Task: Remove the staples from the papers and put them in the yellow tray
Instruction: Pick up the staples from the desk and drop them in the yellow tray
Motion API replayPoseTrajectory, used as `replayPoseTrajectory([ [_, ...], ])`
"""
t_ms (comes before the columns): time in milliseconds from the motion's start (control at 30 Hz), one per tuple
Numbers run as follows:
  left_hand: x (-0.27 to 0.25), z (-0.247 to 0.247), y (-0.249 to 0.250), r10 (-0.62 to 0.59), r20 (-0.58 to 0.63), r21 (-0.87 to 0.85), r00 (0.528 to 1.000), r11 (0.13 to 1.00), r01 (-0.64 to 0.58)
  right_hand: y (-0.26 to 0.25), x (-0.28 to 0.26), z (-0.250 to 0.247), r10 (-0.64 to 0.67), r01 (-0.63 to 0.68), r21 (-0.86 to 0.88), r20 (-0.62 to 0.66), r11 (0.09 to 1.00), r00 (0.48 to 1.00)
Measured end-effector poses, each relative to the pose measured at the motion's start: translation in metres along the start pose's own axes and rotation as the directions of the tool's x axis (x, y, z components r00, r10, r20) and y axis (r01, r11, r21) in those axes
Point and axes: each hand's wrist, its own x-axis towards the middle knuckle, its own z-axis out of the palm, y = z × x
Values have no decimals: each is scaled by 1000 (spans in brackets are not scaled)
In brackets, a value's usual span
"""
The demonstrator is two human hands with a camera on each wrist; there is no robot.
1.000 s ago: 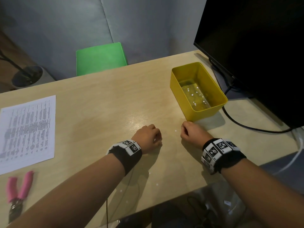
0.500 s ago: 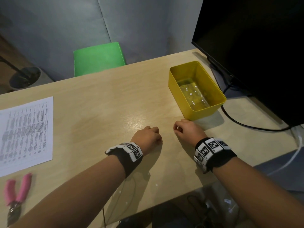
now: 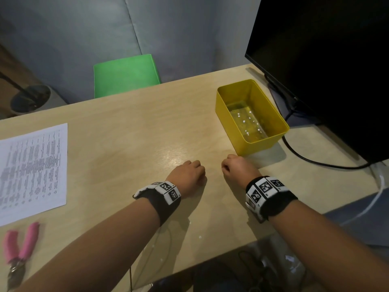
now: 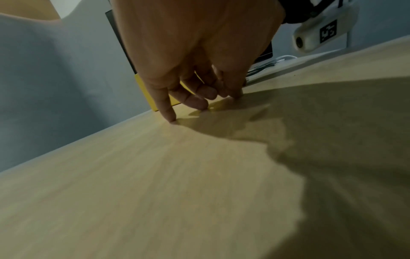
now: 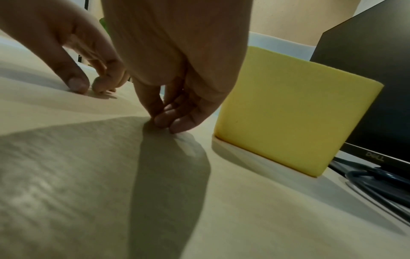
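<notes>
My left hand [image 3: 195, 166] rests on the wooden table [image 3: 126, 144] with its fingers curled and holds nothing; its index tip and thumb touch the wood in the left wrist view [image 4: 195, 99]. Just to its right, my right hand [image 3: 225, 167] bunches thumb and fingertips [image 5: 165, 121] on the tabletop, pinching at a tiny staple that they hide. The yellow tray [image 3: 261, 146] stands right behind the right hand [image 5: 288, 108], with several small staples [image 3: 246, 123] on its floor. Printed papers [image 3: 31, 169] lie flat at the far left.
Pink-handled pliers [image 3: 19, 247] lie at the near left edge, below the papers. A black monitor [image 3: 326, 60] stands behind the tray, and its cable [image 3: 305, 159] curves over the table's right side. A green chair [image 3: 126, 74] stands beyond the far edge.
My right hand slid left from the tray's front corner onto a small pale speck that lay between the hands. The left hand stayed put.
</notes>
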Motion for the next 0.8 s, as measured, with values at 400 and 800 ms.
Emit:
replayPoseTrajectory([
  [400,-6,12,-2,19,-85,-12,996,1000,-20,1,3,4,111,-116,84,67,990,992],
  [800,2,14,-7,2,-41,-67,999,998,-5,12,-5,4,117,-101,304,-33,947,993],
])
